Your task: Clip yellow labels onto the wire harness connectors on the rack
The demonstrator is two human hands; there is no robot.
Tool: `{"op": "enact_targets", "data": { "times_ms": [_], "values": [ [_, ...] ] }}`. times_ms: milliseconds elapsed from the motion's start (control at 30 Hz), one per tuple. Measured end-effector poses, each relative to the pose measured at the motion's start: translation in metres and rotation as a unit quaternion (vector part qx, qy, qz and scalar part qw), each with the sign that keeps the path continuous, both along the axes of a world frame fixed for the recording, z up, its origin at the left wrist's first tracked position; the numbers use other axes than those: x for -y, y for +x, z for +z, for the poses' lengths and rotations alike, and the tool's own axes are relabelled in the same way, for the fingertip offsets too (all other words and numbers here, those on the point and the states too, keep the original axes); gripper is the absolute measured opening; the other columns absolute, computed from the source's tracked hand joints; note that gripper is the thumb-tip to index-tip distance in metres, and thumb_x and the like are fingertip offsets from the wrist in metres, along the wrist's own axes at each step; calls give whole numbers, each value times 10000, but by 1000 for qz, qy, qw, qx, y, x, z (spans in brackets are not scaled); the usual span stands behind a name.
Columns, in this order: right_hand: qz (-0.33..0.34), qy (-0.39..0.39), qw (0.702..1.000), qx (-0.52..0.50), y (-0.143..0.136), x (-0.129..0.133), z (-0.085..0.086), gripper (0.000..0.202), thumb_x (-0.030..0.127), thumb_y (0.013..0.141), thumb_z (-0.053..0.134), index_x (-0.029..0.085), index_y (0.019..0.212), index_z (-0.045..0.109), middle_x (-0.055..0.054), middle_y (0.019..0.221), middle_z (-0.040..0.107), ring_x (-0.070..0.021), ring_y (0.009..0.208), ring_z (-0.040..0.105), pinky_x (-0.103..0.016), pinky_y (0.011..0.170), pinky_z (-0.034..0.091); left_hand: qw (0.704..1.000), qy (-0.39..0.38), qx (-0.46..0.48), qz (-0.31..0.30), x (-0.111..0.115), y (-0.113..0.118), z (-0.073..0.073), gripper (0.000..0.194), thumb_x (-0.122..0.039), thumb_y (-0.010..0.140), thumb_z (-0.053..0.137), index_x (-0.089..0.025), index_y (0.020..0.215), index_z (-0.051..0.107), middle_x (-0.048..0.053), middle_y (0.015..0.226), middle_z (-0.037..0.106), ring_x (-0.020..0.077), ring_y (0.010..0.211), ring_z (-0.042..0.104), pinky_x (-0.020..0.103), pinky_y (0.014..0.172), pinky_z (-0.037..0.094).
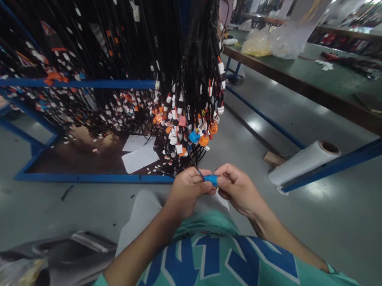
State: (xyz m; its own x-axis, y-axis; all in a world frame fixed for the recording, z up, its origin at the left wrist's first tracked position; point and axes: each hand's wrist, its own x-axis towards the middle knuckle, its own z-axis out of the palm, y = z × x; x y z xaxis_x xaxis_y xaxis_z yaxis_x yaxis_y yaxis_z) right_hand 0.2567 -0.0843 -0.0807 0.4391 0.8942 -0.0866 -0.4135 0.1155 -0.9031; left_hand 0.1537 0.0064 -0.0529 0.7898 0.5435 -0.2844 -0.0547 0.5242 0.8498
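1. Grips small blue connector (211,179) at its left end with left hand (187,191), in a narrow pinch of thumb and fingers.
2. Closes right hand (240,191) on the opposite end of the same piece, also in a narrow thumb-and-finger pinch.
3. Places small blue connector between both hands, above the lap and just below the hanging harness ends.
4. Shows thin black cable (199,173) beside the left fingertips; cannot confirm its attachment, owing to finger cover.
5. Judged as mid-handling: in hand and under two-handed contact, with release not yet made. Cannot verify seating, latching or completion at this size.
6. Found just beyond the hands: black cable bundle (197,49), hanging, with white, orange and blue ends. Includes hanging blue connector (194,136) and orange connector (204,140), both outside the grip. Cannot establish from this view how many ends count as finished or outstanding.
7. Noted farther out, to the left: blue frame (93,82) around the cables, and paper sheets (140,160) lying on brown base board (69,158).
8. Noted to the right: white roll (302,162) beside a blue bar, near workbench (313,88) bearing plastic bags (255,44) and loose dark cables.
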Motion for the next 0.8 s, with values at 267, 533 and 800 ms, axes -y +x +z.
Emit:
{"op": "enact_targets", "data": {
  "times_ms": [267,533,800],
  "values": [
    [71,13,997,0,30,-14,-5,469,556,544,770,163,683,556,55,569,387,-21,401,242,-164,352,146,994,85,-37,-63,9,-4,15,266,-182,546,733,-142,766,587,-19,596,626,108,536,579,250,588,460],
    [109,112,961,229,39,-40,33,482,592,773,568,165,989,628,18,621,453,-70,503,335,-208,449,243,925,325,-124,-151,20,-7,17,228,-211,675,618,-169,895,664,-10,678,619,137,666,580,242,612,448],
    [28,141,877,458,62,13,82,208,321,906,493,199,957,654,17,597,485,-84,535,441,-208,490,334,934,333,-128,35,-33,-15,11,274,-312,733,568,-152,954,598,63,851,645,167,757,601,321,741,479]
  ]
}}
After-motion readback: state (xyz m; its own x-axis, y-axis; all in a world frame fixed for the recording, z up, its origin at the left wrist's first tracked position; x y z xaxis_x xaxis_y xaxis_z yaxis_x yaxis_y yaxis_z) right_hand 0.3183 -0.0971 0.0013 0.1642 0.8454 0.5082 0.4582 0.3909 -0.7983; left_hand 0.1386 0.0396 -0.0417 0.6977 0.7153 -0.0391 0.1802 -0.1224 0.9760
